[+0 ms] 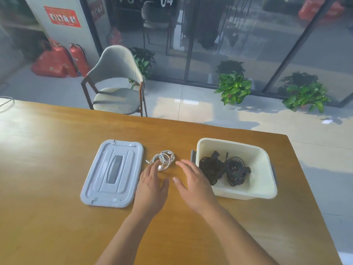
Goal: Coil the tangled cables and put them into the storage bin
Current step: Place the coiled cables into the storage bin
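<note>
A small coil of white cable [163,159] lies on the wooden table [57,150] between the lid and the bin. The cream storage bin [265,163] stands to the right with two black cable bundles [225,170] inside. My left hand [151,185] hovers flat just below the white coil, its fingertips at the coil's near edge. My right hand [193,182] is spread flat beside it, between the coil and the bin, holding nothing.
The bin's grey lid [112,175] lies flat on the table left of the white coil. A grey chair [116,81] stands beyond the far table edge. Potted plants [234,88] line the glass wall.
</note>
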A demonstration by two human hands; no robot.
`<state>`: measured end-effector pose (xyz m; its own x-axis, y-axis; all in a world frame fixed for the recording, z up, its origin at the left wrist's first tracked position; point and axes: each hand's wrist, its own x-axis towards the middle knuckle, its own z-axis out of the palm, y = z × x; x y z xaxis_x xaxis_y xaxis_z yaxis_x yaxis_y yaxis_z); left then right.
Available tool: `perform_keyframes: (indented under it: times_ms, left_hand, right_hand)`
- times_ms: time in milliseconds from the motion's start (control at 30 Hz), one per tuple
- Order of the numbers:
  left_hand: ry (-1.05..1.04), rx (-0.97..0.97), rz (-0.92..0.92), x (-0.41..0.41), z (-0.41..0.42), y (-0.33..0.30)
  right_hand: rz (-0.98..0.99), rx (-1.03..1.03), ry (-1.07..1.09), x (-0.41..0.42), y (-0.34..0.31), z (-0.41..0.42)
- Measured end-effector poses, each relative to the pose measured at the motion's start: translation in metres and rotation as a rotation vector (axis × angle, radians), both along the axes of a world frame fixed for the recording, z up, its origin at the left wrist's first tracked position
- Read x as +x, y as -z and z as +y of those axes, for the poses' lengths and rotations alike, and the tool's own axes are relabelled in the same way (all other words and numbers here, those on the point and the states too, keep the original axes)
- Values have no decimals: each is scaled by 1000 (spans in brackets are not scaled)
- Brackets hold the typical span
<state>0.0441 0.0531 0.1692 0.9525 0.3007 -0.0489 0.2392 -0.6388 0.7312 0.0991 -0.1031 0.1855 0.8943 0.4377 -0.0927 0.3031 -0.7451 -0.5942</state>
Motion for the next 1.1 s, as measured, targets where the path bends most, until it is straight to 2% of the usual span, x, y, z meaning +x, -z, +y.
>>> perform_keyframes:
  times_ms: [167, 400, 633, 900, 1100]
  left_hand:
    - [-75, -4, 59, -14, 38, 22]
    - [-35, 9, 138, -3, 61, 66]
    - [53, 235, 227, 13, 66, 112]
    - [24, 264, 129, 16, 72, 127]
    - [-71, 103, 27, 8, 84, 109]
  right_hand:
    - [83, 11, -35, -4, 19, 37]
    - [183, -63, -33, 17, 53, 63]
    - [143, -166, -23, 55, 80, 88]
    - [114, -244, -79, 77, 102, 106]
    - [103, -304, -109, 80, 114, 109]
